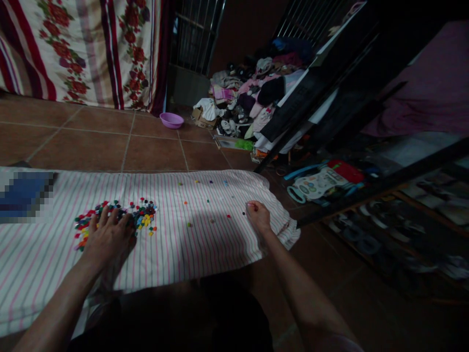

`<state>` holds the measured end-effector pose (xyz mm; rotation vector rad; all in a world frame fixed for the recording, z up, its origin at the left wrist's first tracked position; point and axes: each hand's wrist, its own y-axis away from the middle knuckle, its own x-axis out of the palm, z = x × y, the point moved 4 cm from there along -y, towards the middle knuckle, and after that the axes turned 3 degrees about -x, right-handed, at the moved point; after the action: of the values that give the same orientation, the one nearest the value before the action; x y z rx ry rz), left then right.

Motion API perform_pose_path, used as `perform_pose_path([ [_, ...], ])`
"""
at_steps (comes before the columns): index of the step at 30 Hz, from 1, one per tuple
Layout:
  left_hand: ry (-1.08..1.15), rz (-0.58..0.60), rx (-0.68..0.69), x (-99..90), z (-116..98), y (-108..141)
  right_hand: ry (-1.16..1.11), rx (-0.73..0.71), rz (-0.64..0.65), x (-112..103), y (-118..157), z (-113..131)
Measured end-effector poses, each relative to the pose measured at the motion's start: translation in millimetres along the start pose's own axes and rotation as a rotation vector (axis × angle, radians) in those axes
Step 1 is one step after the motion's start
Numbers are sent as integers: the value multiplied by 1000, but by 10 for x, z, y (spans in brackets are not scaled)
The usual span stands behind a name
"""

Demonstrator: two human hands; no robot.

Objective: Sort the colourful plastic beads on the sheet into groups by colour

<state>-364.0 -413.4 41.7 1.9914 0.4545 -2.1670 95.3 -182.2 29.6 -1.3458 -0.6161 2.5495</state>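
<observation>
The pile of small coloured pieces (pixel 146 220) sits on my left, on the striped-cloth tabletop (pixel 168 254). My left hand (pixel 110 233) lies over it, palm down, fingers spread. My right hand (pixel 259 216), arm stretched forward, curls near a dark piece (pixel 244 213), fingertips drawn together; I can't tell whether they grip anything.

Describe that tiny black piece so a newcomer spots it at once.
Find the long white cloth with pink and grey stripes, then follow it to its right-hand end, by the person's bare right hand. Just left of that hand lies the tiny black piece. Unlike the tiny red piece to its left, it is dark and nearest the hand.
</observation>
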Motion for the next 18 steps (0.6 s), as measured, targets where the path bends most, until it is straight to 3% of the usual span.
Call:
perform_pose_path([
  [11,55,-60,19,14,36,10,-1,88,-10,-217,42,-139],
  [18,97,-72,30,-41,56,22,-9,60,24,-159,134,-81],
])
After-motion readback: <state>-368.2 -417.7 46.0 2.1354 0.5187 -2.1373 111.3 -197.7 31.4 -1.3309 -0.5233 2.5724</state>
